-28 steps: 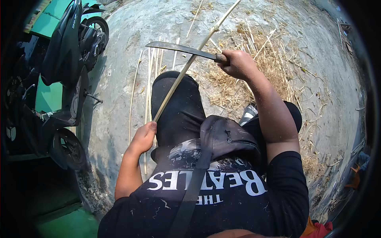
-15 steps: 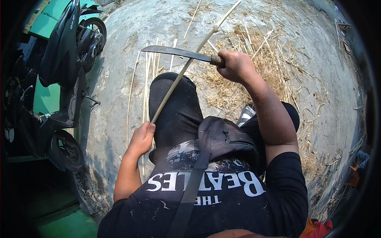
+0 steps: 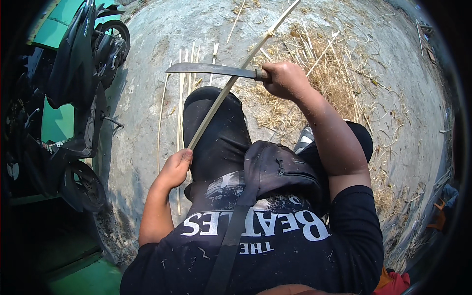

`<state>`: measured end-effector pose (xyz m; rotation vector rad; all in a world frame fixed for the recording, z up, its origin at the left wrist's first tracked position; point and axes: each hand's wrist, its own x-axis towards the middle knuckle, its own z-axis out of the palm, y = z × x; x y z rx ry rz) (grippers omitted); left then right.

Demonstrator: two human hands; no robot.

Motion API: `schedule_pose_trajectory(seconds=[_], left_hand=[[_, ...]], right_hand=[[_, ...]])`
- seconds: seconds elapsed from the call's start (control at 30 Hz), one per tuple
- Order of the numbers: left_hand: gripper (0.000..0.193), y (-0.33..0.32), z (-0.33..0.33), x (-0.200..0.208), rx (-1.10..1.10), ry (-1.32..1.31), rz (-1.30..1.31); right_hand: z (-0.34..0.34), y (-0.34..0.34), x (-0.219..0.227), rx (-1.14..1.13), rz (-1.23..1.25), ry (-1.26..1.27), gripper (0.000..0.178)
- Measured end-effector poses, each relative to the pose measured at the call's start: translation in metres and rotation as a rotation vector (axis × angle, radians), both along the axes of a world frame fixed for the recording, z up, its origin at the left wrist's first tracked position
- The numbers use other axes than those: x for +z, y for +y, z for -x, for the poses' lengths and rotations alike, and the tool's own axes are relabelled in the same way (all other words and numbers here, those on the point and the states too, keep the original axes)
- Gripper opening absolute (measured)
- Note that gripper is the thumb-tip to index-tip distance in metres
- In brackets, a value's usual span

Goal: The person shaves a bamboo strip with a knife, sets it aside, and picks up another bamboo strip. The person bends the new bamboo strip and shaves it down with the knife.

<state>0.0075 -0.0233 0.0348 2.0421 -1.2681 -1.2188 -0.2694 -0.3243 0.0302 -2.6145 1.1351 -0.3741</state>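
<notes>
My left hand [image 3: 176, 168] is closed round the near end of a long pale bamboo strip [image 3: 213, 110]. From there the strip slants away over my left knee to the upper right. My right hand [image 3: 285, 80] grips the short wooden handle of a machete [image 3: 209, 68]. Its long dark blade points left and lies across the strip beyond my knee, apparently touching it. A joint in the strip shows farther up, past the blade.
Several thin strips [image 3: 180, 113] lie on the concrete ground [image 3: 142, 98] left of my knee. A heap of shavings [image 3: 324, 69] spreads ahead on the right. A black motorbike [image 3: 78, 88] stands at the left, and a dark bag [image 3: 280, 167] rests at my waist.
My right hand and the machete have shifted slightly left and nearer along the strip. My left hand keeps its hold and has barely moved.
</notes>
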Motion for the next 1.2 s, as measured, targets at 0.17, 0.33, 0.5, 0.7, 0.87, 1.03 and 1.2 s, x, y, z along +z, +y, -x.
schedule_pose_trajectory(seconds=[0.17, 0.33, 0.5, 0.7, 0.87, 1.03, 1.2], left_hand=[[0.057, 0.000, 0.012, 0.004, -0.046, -0.148, 0.102], [0.056, -0.005, 0.002, 0.000, 0.024, -0.049, -0.064], [0.057, 0.003, 0.008, -0.002, -0.021, -0.137, 0.080], [0.057, -0.001, 0.002, -0.004, 0.001, -0.069, -0.041], [0.058, 0.006, 0.010, 0.002, -0.039, -0.151, 0.059], [0.059, -0.005, -0.002, 0.000, 0.014, -0.040, -0.101], [0.059, 0.003, 0.007, -0.001, -0.046, -0.131, 0.028]], right_hand=[[-0.007, 0.008, -0.015, 0.073, -0.085, 0.015, 0.016], [-0.011, 0.006, -0.021, -0.018, -0.004, -0.089, 0.013], [-0.011, 0.008, -0.011, 0.057, 0.110, -0.082, 0.008], [0.000, -0.003, -0.012, -0.064, 0.065, -0.047, 0.012], [-0.004, 0.002, -0.002, 0.032, 0.069, 0.016, 0.013], [0.007, -0.021, -0.030, -0.148, -0.069, -0.062, 0.013], [-0.004, 0.002, -0.001, 0.049, 0.052, 0.007, 0.013]])
